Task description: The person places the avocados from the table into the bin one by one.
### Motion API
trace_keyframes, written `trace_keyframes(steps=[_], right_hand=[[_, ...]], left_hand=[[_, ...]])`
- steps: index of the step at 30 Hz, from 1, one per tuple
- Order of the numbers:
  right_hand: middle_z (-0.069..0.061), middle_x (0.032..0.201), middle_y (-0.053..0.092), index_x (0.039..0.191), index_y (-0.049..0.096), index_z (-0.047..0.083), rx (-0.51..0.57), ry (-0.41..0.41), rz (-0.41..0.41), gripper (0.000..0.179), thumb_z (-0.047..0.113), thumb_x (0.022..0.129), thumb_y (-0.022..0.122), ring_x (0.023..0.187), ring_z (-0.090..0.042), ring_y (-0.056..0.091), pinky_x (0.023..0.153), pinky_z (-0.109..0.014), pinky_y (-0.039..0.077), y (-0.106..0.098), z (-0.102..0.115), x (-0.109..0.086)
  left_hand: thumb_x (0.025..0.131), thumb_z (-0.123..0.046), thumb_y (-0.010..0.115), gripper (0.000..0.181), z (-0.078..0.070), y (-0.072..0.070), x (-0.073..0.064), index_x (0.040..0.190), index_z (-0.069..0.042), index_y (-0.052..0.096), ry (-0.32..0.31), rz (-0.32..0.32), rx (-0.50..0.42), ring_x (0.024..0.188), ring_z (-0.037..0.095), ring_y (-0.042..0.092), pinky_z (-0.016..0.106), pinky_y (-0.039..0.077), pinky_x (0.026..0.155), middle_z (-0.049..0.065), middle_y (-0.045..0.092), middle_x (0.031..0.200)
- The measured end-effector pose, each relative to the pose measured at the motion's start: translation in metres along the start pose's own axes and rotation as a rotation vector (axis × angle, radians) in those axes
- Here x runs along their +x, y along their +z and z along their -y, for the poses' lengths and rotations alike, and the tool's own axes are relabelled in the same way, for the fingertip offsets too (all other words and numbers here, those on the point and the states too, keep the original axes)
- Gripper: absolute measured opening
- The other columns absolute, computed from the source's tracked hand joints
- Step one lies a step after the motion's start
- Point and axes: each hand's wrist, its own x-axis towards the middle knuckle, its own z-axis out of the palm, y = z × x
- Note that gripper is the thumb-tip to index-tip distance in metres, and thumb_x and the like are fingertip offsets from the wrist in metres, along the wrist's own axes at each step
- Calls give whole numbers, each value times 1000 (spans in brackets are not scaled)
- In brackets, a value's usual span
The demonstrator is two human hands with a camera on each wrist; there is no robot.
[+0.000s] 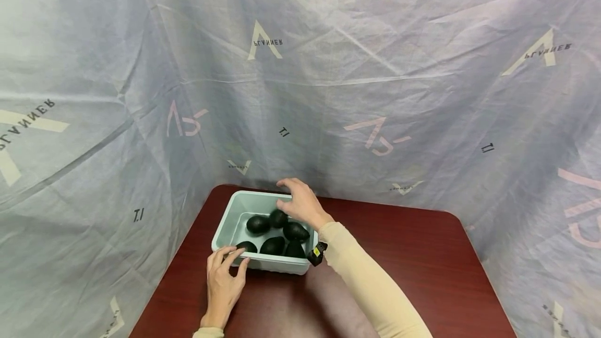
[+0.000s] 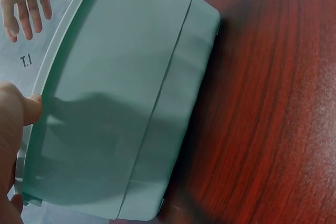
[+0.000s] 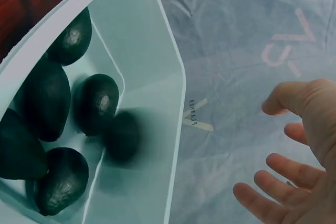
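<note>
A pale green plastic bin [image 1: 277,264] stands on the table with several dark avocados [image 1: 257,225] inside. My left hand [image 1: 224,281] holds its near rim at the left, fingers over the edge and thumb against the outer wall; the left wrist view shows that thumb [image 2: 32,109] at the rim. Over the far right part of the bin is my right hand [image 1: 302,203], fingers spread and nothing in them. Below it lies one avocado [image 3: 122,139], blurred in the right wrist view, beside the sharper ones.
The dark red wooden table [image 1: 399,265] extends to the right of the bin. A grey printed cloth [image 1: 328,93] hangs behind the table and along both sides. A black device [image 1: 317,254] is strapped at my right wrist.
</note>
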Motion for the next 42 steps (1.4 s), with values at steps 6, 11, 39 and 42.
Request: trace_keyframes(steps=[6, 11, 39, 42], right_hand=[[-8, 155, 58, 142, 65, 21, -31, -8, -2, 42, 33, 102, 70, 138, -32, 60, 109, -52, 54, -3, -3, -1], [-8, 154, 58, 141, 65, 21, -49, 6, 27, 41, 32, 102, 71, 136, -32, 61, 108, -52, 55, -3, -6, -1], [-8, 151, 61, 140, 67, 19, -60, 26, 44, 43, 33, 100, 73, 136, -32, 61, 109, -52, 54, -2, -21, -8], [-8, 151, 60, 141, 67, 18, -76, 42, 46, 44, 34, 101, 73, 136, -32, 61, 109, -52, 54, -3, -24, -11]], left_hand=[[77, -4, 93, 31, 0, -2, 2, 107, -6, 83, -10, 6, -11, 118, 47, 58, 39, 36, 111, 14, 72, 111], [77, -3, 92, 31, 0, -1, 1, 106, -6, 83, 1, -2, -15, 117, 47, 59, 37, 36, 112, 14, 72, 110], [75, -3, 94, 34, 1, 1, -2, 107, -7, 83, 4, -4, -13, 119, 44, 59, 42, 38, 111, 13, 73, 110], [76, -3, 93, 33, 2, 1, -3, 107, -7, 83, -4, 0, -14, 119, 45, 59, 39, 36, 112, 14, 73, 111]])
